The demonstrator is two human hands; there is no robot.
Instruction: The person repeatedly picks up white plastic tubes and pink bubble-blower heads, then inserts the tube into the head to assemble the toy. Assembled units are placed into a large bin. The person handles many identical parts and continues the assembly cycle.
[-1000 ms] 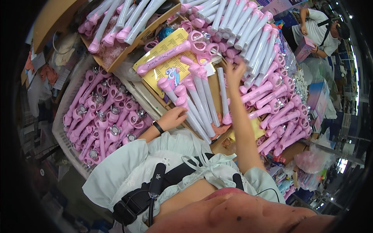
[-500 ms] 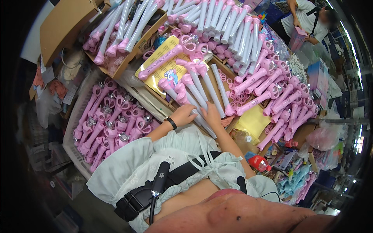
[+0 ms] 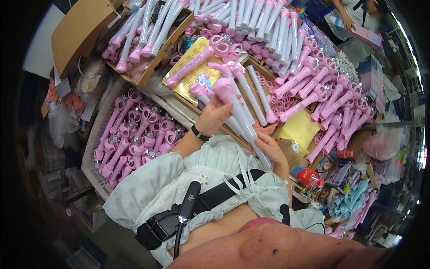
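A toy wand piece with a pink head and a translucent white tube [image 3: 244, 124] slants across in front of my chest. Just below its pink head, my left hand [image 3: 216, 115] is closed round the tube. Nearer its lower end, my right hand [image 3: 270, 148] grips the same tube. Behind it, more white-tubed wand pieces [image 3: 246, 86] lie side by side on the worktop. Beyond my left hand, an all-pink wand [image 3: 191, 67] rests on a yellow printed sheet [image 3: 202, 87].
At the left stands a pale plastic crate [image 3: 88, 167] of pink wands with silvery gems. White-tubed wands fill a cardboard box [image 3: 154, 71] and pile up behind. Pink wands [image 3: 333, 96] are heaped right, near a yellow sheet [image 3: 298, 130] and red-labelled bottle [image 3: 310, 177]. A person [image 3: 354, 18] holds a box.
My hands have raised one tubed wand piece off the row and brought it closer to my body. My right hand has shifted right and down along it. The person's box has turned.
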